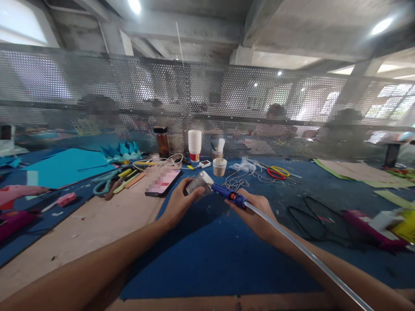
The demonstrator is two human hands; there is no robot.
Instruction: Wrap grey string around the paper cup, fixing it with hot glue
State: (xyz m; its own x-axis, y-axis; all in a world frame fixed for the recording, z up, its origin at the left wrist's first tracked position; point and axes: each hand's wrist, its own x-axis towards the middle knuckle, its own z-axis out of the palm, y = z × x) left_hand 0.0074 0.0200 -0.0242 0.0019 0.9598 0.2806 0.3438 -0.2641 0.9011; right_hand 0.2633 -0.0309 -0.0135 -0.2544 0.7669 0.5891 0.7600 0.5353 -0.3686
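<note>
My left hand [181, 201] is wrapped round a small grey paper cup [195, 183], which lies tilted with its white end turned to the right. In my right hand [256, 211] is a blue hot glue gun [231, 194], its nozzle at the cup's white end. Whether the tip touches the cup I cannot tell. A long clear glue stick [301, 246] runs out of the gun's back toward the lower right. Just beyond the cup stands another small paper cup [219, 167] on the blue table mat [223, 259].
A phone [164, 183] lies left of my left hand, near scissors [103, 185] and several markers. At the back are stacked paper cups [195, 144], a dark jar [162, 142], tangled string [240, 181] and red-yellow scissors [278, 172]. A perforated metal screen [207, 95] closes the far side.
</note>
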